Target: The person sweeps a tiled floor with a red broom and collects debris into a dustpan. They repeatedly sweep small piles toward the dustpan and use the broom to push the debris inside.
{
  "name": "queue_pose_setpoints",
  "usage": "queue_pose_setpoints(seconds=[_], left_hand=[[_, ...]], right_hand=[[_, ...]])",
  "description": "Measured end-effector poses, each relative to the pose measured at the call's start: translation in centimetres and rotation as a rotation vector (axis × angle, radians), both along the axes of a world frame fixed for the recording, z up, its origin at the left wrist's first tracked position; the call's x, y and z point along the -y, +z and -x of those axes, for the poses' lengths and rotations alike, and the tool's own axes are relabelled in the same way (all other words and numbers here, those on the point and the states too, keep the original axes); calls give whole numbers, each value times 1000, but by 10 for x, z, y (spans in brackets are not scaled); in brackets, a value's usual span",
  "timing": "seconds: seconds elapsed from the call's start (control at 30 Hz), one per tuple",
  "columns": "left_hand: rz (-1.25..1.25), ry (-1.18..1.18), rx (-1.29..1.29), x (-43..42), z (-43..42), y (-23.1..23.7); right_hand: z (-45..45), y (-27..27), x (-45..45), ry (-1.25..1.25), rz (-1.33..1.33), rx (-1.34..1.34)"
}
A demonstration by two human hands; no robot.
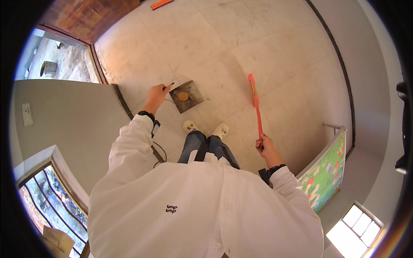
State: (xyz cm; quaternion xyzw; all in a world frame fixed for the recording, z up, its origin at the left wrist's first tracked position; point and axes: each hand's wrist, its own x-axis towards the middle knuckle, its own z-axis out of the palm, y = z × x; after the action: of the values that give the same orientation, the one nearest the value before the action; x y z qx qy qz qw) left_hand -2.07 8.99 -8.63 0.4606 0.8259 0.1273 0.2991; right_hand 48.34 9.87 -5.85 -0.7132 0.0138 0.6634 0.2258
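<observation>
My left hand is closed on the end of a thin dark handle, whose kind I cannot tell. Just right of that hand, a dark square metal plate or box with a round yellowish disc sits at floor level; whether the handle joins it cannot be told. My right hand grips a long red object, perhaps a folded broom or brush, by its near end. Its far end, brighter pink-red, points away from me over the pale tiled floor.
An orange object lies on the floor at the far edge. A brown wooden door and an opening with a bucket outside are at upper left. A cable runs beside the left wall. A green patterned panel stands at right.
</observation>
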Motion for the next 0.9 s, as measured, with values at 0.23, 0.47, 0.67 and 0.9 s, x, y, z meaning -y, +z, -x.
queue_pose_setpoints(seconds=[0.23,0.47,0.67,0.9], left_hand=[[10,-26,-62,2,41,-3],[24,19,-96,-1,103,-5],[53,51,-153,11,129,1],[-2,4,-186,11,135,0]], right_hand=[[31,-22,-21,299,126,96],[108,-32,-31,560,137,70],[176,-13,-41,668,167,-115],[228,26,-48,591,266,-309]])
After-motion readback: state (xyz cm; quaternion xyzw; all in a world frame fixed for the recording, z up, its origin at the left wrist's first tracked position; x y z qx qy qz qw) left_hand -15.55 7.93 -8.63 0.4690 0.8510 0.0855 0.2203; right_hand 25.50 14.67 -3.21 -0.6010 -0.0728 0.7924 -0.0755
